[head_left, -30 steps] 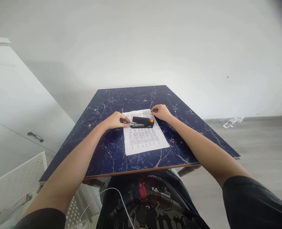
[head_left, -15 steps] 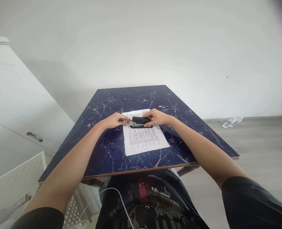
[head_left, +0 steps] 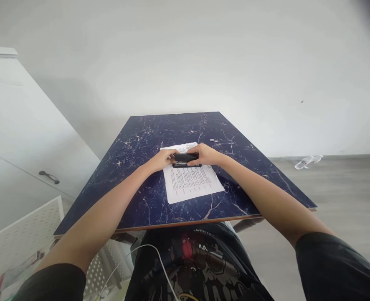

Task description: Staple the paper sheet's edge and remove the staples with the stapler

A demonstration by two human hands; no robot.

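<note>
A black stapler (head_left: 185,159) lies across the top of a printed white sheet (head_left: 191,182) on the dark blue marbled table (head_left: 147,133). My left hand (head_left: 163,159) grips the stapler's left end with curled fingers. My right hand (head_left: 206,154) is closed over its right end, hiding the orange tip. A tiny pale object (head_left: 213,140) lies on the table just beyond my right hand.
A white cabinet (head_left: 22,138) with a dark handle (head_left: 49,177) stands to the left, a white perforated panel (head_left: 22,234) below it. An empty plastic bottle (head_left: 307,161) lies on the grey floor by the wall at right.
My right hand moved from the sheet's top edge onto the stapler's right end. My left hand slid right onto its left end. A tiny object now shows beyond my right hand.
</note>
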